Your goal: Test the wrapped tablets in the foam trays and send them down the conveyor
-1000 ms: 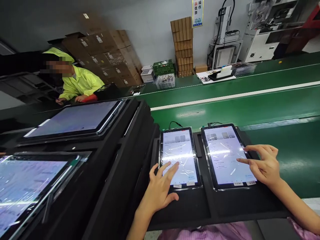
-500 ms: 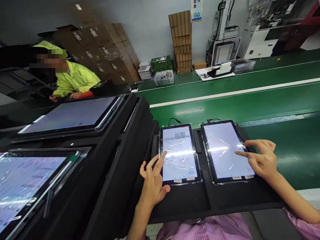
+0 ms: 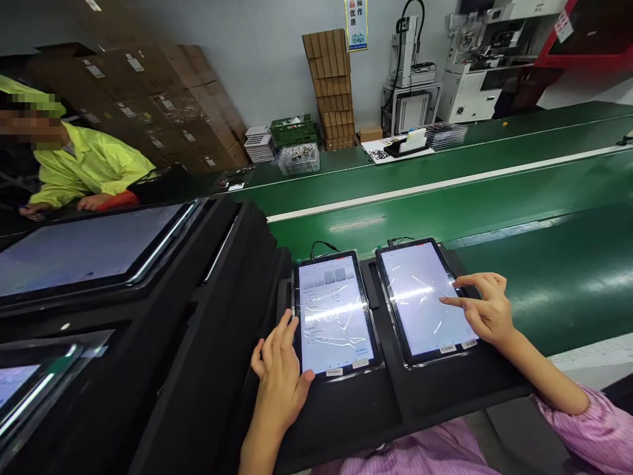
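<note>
Two lit tablets lie side by side, screens up, in a black foam tray (image 3: 356, 412). The left tablet (image 3: 333, 316) shows a page with a row of small grey pictures and lines of text under wrinkled clear film. My left hand (image 3: 279, 369) rests at its left edge, fingers extended and holding nothing. The right tablet (image 3: 420, 297) has a nearly blank white screen. Over its right side is my right hand (image 3: 487, 307), index finger pointing at the screen and another finger at the right edge, with nothing in it. Whether the fingertips touch the glass I cannot tell.
Stacked black foam trays (image 3: 212, 330) rise at the left, with a larger screen (image 3: 93, 244) on top. Beyond runs a green conveyor belt (image 3: 346, 224). A person in a yellow jacket (image 3: 93, 158) sits at far left. A black cable (image 3: 321, 245) meets the left tablet's top.
The view has turned right, so everything sits further left. My left hand has moved off the left tablet's screen to its left edge. My right hand keeps nearly the same pose.
</note>
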{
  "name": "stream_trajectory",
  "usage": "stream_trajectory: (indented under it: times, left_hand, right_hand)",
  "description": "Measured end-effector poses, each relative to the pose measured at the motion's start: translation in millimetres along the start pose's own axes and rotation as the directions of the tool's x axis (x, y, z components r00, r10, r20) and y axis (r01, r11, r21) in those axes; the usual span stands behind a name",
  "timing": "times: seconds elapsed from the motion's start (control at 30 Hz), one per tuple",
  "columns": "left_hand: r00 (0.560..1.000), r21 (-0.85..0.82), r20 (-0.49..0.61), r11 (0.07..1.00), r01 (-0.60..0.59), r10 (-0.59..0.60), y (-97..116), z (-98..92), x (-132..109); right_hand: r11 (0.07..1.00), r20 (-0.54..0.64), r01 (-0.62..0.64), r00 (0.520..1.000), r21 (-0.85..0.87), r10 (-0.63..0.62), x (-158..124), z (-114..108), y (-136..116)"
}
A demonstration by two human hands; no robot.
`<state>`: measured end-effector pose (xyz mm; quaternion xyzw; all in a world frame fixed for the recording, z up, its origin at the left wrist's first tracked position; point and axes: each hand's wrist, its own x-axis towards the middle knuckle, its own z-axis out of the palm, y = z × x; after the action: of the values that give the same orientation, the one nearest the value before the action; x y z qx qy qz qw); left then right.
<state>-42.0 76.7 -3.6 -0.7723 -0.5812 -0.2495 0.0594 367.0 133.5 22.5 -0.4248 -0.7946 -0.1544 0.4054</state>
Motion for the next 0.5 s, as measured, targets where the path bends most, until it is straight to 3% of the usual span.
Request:
stream_trajectory:
  times: [0.37, 0.5]
  left_hand:
    - [0.999, 0.016, 0.017, 0.999, 0.049, -0.049, 1.5, -0.5, 2.6]
    - [1.000, -0.039, 0.002, 0.999, 0.009, -0.009, 1.7, -5.9, 3.5]
  right_hand:
    - [0.996, 0.067, -0.058, 0.996, 0.067, 0.054, -5.6, -0.2, 2.5]
    - [0.978, 0.200, 0.041, 0.976, 0.203, -0.083, -8.1, 1.1, 6.0]
